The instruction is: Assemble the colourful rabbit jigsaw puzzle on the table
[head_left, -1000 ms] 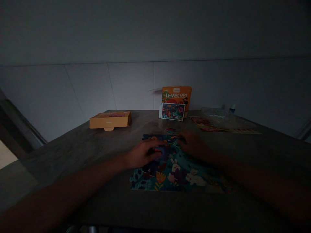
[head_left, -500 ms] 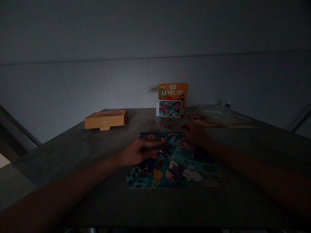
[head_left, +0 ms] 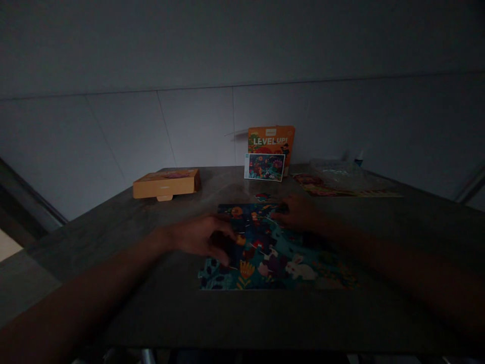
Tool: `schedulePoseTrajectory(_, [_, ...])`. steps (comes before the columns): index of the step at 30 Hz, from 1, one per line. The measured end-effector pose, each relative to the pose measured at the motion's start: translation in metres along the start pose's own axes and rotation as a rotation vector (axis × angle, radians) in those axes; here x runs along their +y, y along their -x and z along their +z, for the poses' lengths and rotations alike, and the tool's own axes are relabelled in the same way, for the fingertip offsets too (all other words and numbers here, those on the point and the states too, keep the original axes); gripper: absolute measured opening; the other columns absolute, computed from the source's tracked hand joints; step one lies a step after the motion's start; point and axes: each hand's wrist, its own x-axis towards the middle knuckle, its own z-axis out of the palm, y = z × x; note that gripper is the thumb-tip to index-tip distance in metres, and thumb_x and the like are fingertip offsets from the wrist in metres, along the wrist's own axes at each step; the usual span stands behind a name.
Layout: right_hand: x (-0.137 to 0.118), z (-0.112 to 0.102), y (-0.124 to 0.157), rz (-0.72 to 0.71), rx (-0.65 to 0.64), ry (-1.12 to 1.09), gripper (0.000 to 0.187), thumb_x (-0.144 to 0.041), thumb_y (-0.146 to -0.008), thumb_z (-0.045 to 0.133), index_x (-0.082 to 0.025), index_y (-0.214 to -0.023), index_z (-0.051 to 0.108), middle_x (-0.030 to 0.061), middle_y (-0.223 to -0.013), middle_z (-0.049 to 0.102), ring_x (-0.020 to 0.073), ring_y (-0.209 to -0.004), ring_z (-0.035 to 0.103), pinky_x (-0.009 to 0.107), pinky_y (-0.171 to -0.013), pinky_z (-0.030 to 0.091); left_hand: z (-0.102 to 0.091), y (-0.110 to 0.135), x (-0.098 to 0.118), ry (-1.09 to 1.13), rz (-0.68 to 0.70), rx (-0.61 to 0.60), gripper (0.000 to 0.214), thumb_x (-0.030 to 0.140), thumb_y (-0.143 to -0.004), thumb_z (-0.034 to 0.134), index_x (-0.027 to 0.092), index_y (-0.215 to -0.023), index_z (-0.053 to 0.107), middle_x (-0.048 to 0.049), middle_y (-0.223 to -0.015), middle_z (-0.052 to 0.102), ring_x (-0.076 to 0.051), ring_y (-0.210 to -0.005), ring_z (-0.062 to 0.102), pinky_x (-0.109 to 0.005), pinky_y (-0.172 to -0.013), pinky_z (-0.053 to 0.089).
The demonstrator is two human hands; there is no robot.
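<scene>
Dim room; grey table [head_left: 151,227] against pale tiled wall [head_left: 113,131]; puzzle [head_left: 291,265] centred.

- puzzle [head_left: 276,253] flat on the tabletop [head_left: 125,222], mid-width, nearer the front edge
- left hand [head_left: 200,237] on its left half; right hand [head_left: 297,212] at its rear edge
- loose piece [head_left: 262,196] just behind the puzzle
- upright box [head_left: 271,139] at the rear edge, against the wall — card [head_left: 264,167] leaning on its front
- flat box [head_left: 166,184] near the rear-left corner
- bag [head_left: 337,177] on a sheet [head_left: 364,192] — rear-right corner
</scene>
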Motion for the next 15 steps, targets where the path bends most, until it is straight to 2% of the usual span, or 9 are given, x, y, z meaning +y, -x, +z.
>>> schedulePoseTrajectory(4, [0.006, 0.002, -0.005, 0.04, -0.044, -0.056, 0.042, -0.052, -0.084, 0.066, -0.013, -0.099, 0.073, 0.0145, -0.099, 0.072, 0.028, -0.089, 0.068, 0.033, -0.072, 0.05, 0.006, 0.0, 0.008, -0.002, -0.002, -0.053, 0.044, 0.036, -0.074, 0.084, 0.022, -0.112, 0.07, -0.0062, -0.107, 0.068, -0.019, -0.086, 0.065, -0.025, -0.068, 0.049])
schedulePoseTrajectory(9, [0.006, 0.002, -0.007, 0.054, -0.052, -0.135, 0.032, -0.048, -0.082, 0.069, -0.017, -0.091, 0.072, 0.0104, -0.092, 0.074, 0.0238, -0.082, 0.068, 0.029, -0.063, 0.048, 0.01, 0.0, 0.012, 0.043, -0.067, -0.046, 0.042, 0.036, -0.072, 0.085, 0.02, -0.106, 0.067, -0.0056, -0.107, 0.067, -0.018, -0.081, 0.064, -0.025, -0.063, 0.048])
schedulePoseTrajectory(11, [0.005, 0.001, -0.007, 0.062, -0.081, -0.134, 0.031, -0.048, -0.083, 0.068, -0.018, -0.086, 0.071, 0.0088, -0.088, 0.074, 0.0225, -0.08, 0.068, 0.027, -0.06, 0.046, 0.008, 0.001, 0.01, 0.08, -0.11, -0.036, 0.04, 0.036, -0.071, 0.084, 0.019, -0.101, 0.065, -0.0042, -0.1, 0.068, -0.016, -0.076, 0.062, -0.024, -0.061, 0.047])
schedulePoseTrajectory(13, [0.004, -0.001, -0.007, 0.077, -0.103, -0.135, 0.03, -0.048, -0.084, 0.067, -0.018, -0.085, 0.07, 0.0084, -0.088, 0.073, 0.0221, -0.079, 0.068, 0.027, -0.059, 0.045, 0.002, 0.001, 0.002, 0.135, -0.154, 0.026, 0.031, 0.035, -0.074, 0.079, 0.018, -0.093, 0.062, -0.002, -0.088, 0.066, -0.016, -0.073, 0.06, -0.024, -0.06, 0.045])
schedulePoseTrajectory(15, [0.003, -0.001, -0.006, 0.069, -0.089, -0.125, 0.029, -0.046, -0.084, 0.067, -0.017, -0.088, 0.069, 0.0098, -0.092, 0.073, 0.0234, -0.083, 0.068, 0.028, -0.063, 0.046, -0.007, 0.002, -0.014, 0.173, -0.188, 0.181, 0.021, 0.034, -0.078, 0.072, 0.019, -0.085, 0.059, -0.0013, -0.081, 0.064, -0.016, -0.073, 0.06, -0.025, -0.062, 0.046])
